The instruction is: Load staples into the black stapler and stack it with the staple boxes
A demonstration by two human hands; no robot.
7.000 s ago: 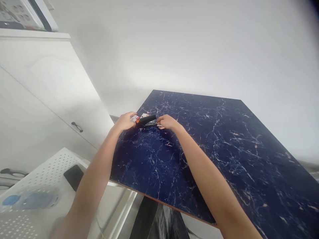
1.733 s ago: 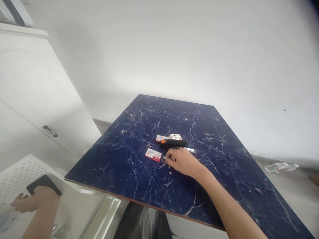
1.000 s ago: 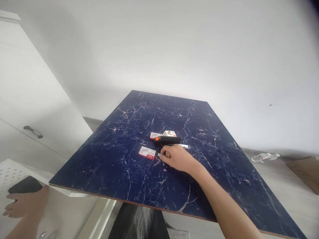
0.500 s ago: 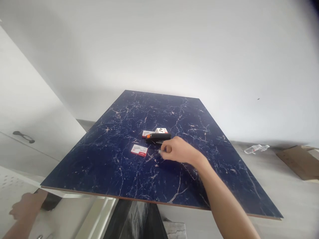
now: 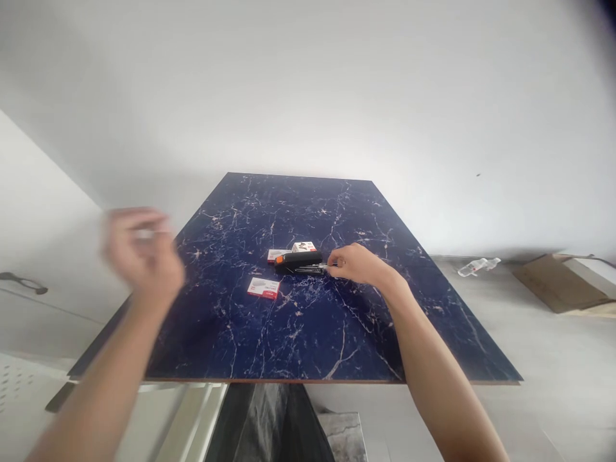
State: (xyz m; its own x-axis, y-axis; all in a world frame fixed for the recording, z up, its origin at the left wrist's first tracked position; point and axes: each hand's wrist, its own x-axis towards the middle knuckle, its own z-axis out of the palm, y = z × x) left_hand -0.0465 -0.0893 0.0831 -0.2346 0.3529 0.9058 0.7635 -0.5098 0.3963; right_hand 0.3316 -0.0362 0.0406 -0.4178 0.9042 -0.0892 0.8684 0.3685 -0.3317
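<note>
1. On the marble bench (image 5: 308,333), the right hand (image 5: 353,265) is pinching the silver end of the black stapler (image 5: 293,259), the grip half hidden.
2. Above the bench, the left hand (image 5: 142,247) is hanging blurred, its grip impossible to make out.

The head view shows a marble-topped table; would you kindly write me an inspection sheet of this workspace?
Surface: dark blue white-veined marble tabletop.
Things: black orange-tipped stapler; red-and-white staple box; second red-and-white box; white box; slim silver strip.
Hands: right hand at the strip; left hand blurred, away from them.
Clutter: clear plastic bottle on the floor.
Cables: nothing seen.
Surroundings: white cabinet; flat brown cardboard.
</note>
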